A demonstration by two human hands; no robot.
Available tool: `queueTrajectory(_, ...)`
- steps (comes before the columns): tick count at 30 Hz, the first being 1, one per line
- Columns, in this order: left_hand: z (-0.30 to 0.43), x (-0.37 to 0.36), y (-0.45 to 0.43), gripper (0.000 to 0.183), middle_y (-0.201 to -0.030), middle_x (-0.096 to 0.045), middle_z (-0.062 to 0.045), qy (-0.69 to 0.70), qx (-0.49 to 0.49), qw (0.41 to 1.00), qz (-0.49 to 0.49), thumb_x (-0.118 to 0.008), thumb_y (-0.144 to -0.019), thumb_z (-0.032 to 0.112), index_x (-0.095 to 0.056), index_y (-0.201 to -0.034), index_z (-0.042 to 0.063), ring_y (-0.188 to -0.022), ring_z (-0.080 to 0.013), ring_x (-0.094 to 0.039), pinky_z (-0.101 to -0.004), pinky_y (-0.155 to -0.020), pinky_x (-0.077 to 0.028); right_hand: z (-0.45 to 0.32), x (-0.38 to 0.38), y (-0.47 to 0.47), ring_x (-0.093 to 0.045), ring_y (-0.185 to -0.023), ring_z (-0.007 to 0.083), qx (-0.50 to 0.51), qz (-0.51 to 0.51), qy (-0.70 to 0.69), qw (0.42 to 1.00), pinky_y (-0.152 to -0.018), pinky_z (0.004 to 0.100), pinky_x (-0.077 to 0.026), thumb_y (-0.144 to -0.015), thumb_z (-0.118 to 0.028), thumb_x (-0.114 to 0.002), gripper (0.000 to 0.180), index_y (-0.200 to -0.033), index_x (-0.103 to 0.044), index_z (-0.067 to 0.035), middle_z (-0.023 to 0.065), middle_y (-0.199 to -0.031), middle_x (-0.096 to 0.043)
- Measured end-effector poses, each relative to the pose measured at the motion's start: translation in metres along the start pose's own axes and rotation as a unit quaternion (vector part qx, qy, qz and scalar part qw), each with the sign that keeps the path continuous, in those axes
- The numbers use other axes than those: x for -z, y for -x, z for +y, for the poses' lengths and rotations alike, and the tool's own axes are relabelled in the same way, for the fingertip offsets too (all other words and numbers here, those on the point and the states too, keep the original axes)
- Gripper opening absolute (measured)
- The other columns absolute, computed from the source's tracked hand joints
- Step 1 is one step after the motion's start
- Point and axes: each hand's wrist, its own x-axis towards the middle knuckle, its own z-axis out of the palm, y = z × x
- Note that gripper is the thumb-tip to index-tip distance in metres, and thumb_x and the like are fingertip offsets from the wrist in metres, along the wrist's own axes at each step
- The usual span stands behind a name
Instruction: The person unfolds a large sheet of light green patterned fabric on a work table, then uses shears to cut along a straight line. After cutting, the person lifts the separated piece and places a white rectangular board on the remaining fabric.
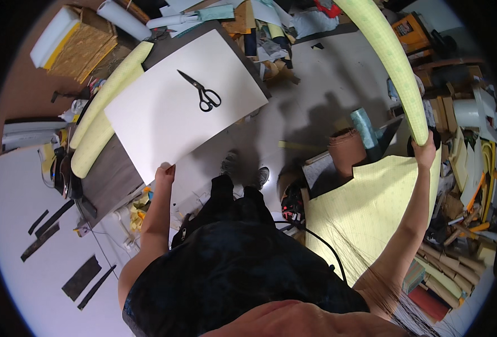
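A large white sheet (164, 122) lies on the dark table (105, 185), with black-handled scissors (204, 90) on top. My left hand (165, 172) pinches the sheet's near edge. On the right, my right hand (425, 149) grips the end of a long, pale yellow-green patterned roll (396, 63), which stretches up past the top of the picture. Below that hand, a broad piece of similar yellow-green material (370, 193) hangs or lies beside me; how it joins the roll is unclear. Two curved yellow-green pieces (101, 126) lie at the table's left side.
A brown roll (346, 151) and a bluish wrapped roll (365, 126) stand right of my feet. Scraps (273, 46) are heaped beyond the table. Shelves with cardboard and rolled material (446, 269) line the right side. A box-like wooden holder (82, 46) is at the upper left.
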Motion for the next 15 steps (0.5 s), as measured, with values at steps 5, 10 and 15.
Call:
queueTrajectory(5, -0.073, -0.038, 0.103, 0.036, -0.109, -0.053, -0.009, -0.237, -0.016, 0.97, 0.06, -0.052, -0.088, 0.028, -0.052, -0.117, 0.007, -0.093, -0.0236, -0.058, -0.0425, -0.083, -0.052, 0.011, 0.01, 0.002, -0.062, -0.099, 0.0366, 0.031, 0.055, -0.046, 0.997, -0.083, 0.042, -0.05, -0.061, -0.02, -0.083, 0.079, -0.131, -0.049, -0.009, 0.0184, -0.109, -0.064)
queueTrajectory(10, -0.232, -0.151, 0.23, 0.022, -0.1, -0.063, -0.007, -0.41, -0.083, 0.783, -0.459, -0.057, -0.09, 0.017, -0.059, -0.108, 0.005, -0.094, -0.0183, -0.06, -0.0355, -0.089, -0.048, 0.015, 0.042, -0.004, -0.062, -0.087, 0.0396, 0.02, 0.052, -0.025, 0.998, -0.071, 0.0459, -0.05, -0.062, -0.023, -0.083, 0.06, -0.113, -0.053, -0.014, 0.0169, -0.093, -0.066)
queueTrajectory(15, -0.454, -0.296, 0.373, 0.018, -0.107, -0.064, -0.01, -0.327, 0.009, 0.595, -0.734, -0.057, -0.094, 0.011, -0.061, -0.109, 0.002, -0.099, -0.0172, -0.062, -0.031, -0.091, -0.05, 0.012, 0.083, 0.007, -0.063, -0.091, 0.036, 0.002, 0.087, -0.056, 0.995, -0.074, 0.0419, -0.051, -0.061, -0.015, -0.082, 0.059, -0.114, -0.055, -0.015, 0.014, -0.099, -0.066)
